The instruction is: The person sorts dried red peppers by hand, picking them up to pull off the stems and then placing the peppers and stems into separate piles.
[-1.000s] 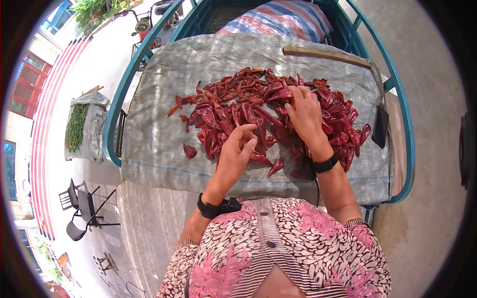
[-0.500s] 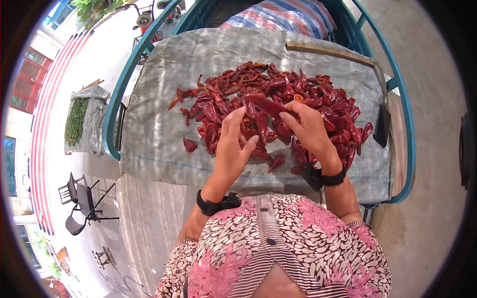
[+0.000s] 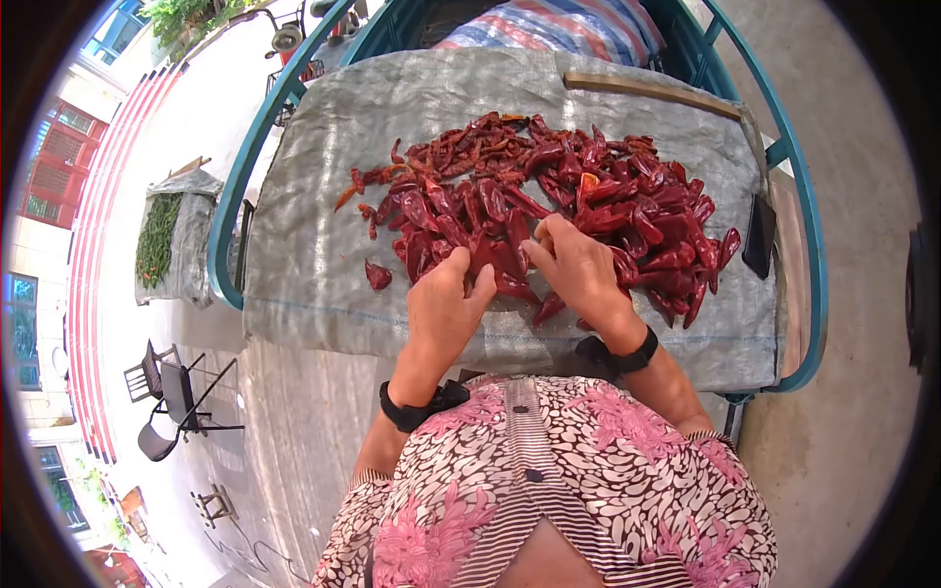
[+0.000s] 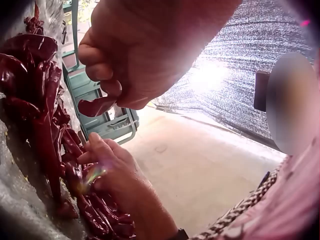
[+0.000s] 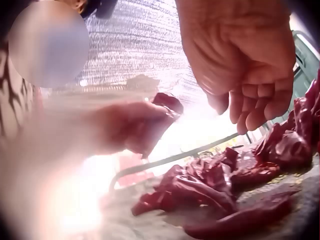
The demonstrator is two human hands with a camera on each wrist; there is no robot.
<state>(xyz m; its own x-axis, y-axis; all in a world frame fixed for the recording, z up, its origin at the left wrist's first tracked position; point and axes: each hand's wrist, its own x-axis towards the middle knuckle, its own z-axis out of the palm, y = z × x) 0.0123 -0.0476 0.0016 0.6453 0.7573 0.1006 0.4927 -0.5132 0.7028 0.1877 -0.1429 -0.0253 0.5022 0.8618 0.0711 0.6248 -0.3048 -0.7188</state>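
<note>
A heap of dried red peppers (image 3: 667,211) lies on a grey woven sheet (image 3: 323,127). At the front of the heap, the left hand (image 3: 443,316) pinches a red pepper between thumb and fingers; in the left wrist view this pepper (image 4: 96,106) sticks out past the fingertips of the left hand (image 4: 145,55), and the right wrist view shows the pepper (image 5: 168,103) too. The right hand (image 3: 580,279) hovers just to the right, above loose peppers, its fingers loosely bent. Nothing shows between its fingers in the right wrist view, where the right hand (image 5: 245,65) is large.
A teal cart rail (image 3: 799,235) surrounds the sheet. A black phone (image 3: 759,237) lies at the right edge, a wooden strip (image 3: 652,93) at the back. Beyond is a striped bag (image 3: 559,29). Folding chairs (image 3: 176,392) stand on the ground at left.
The right hand went from the heap to a long pepper held between both hands, then let go of it. The left hand has moved slightly down and left, pinching a pepper.
</note>
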